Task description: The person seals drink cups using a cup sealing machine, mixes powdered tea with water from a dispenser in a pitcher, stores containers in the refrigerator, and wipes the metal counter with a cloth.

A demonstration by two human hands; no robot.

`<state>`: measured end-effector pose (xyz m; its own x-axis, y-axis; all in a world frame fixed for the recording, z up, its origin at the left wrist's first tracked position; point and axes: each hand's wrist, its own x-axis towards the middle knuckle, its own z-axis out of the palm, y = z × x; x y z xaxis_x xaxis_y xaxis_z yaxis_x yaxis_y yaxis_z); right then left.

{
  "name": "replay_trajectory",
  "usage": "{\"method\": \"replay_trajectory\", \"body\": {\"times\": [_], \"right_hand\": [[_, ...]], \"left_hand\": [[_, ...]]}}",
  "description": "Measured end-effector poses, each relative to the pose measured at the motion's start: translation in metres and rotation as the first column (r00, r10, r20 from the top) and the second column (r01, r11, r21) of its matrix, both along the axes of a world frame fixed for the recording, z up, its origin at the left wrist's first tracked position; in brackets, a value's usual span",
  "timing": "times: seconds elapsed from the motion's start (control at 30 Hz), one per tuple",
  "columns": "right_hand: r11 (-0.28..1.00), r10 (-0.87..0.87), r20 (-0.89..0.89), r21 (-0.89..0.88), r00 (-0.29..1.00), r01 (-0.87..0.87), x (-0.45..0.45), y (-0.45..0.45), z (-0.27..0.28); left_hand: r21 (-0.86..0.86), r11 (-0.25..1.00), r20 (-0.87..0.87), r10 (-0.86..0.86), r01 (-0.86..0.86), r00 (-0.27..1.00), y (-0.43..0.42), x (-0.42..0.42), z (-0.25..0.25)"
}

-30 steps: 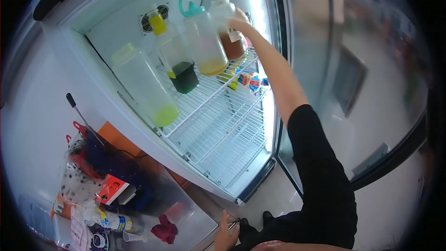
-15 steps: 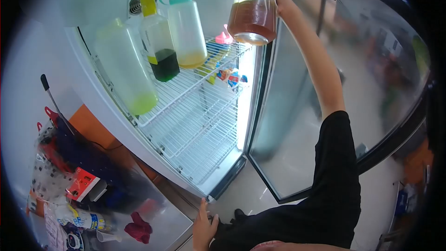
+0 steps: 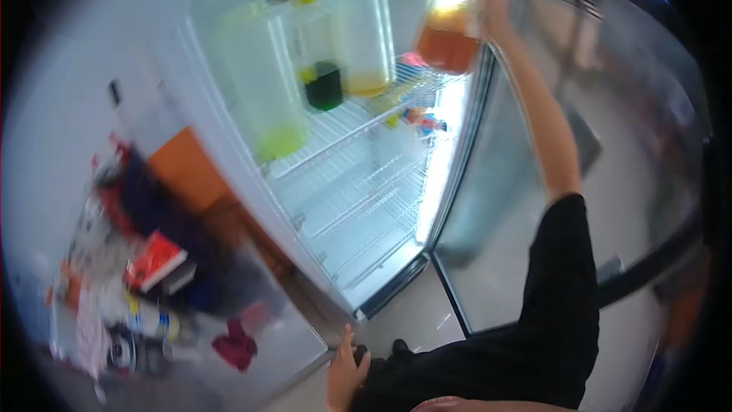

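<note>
My right hand (image 3: 492,9) is closed round the side of a clear bottle (image 3: 448,49), raised at the fridge opening. Reddish-brown liquid fills its lower part, and it tilts slightly. My left hand (image 3: 348,372) hangs low near the fridge's bottom corner, fingers apart, holding nothing. On the upper wire rack (image 3: 335,133) stand a tall container with light green liquid (image 3: 267,84), a yellow-necked bottle with dark green liquid (image 3: 324,85), and a squeeze bottle with a teal cap (image 3: 366,38). The view is blurred by motion.
The fridge's glass door (image 3: 503,206) stands open on the right. At left, a metal counter (image 3: 282,343) carries a red box (image 3: 156,261), a dark red cloth (image 3: 235,345) and bagged items. Colourful packets (image 3: 423,120) lie inside the fridge behind the racks.
The view has shifted, so the fridge and counter appear further right. The bottle stays in my right hand and leans a little more. My left hand remains low and empty.
</note>
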<state>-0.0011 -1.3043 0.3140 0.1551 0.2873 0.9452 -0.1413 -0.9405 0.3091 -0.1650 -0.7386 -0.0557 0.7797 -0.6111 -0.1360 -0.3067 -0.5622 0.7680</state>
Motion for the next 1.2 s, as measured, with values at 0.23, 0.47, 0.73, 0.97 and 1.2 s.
{"method": "replay_trajectory", "body": {"times": [0.23,0.47,0.73,0.97,1.2], "right_hand": [[0.563,0.426,0.03,0.774,0.904,-0.291,-0.027,0.03,-0.062],[0.232,0.555,0.2,0.895,0.807,-0.381,-0.133,0.193,-0.13],[-0.248,0.95,0.176,0.926,0.258,0.286,-0.132,0.471,-0.19],[0.067,0.767,0.255,0.88,-0.588,0.47,-0.035,0.624,-0.242],[0.375,0.739,0.012,0.824,-0.674,0.426,-0.005,0.678,-0.268]], "left_hand": [[-0.01,0.995,0.168,0.101,-0.1,0.981,0.02,-0.005,0.037],[-0.359,0.723,0.185,0.675,-0.59,0.714,0.1,0.004,0.019],[-0.555,0.174,0.458,0.88,-0.814,-0.124,0.332,0.156,-0.062],[-0.492,0.564,0.298,0.825,-0.663,0.48,0.328,0.146,-0.021],[-0.601,0.596,0.429,0.802,-0.533,0.415,0.303,0.123,0.001]]}}
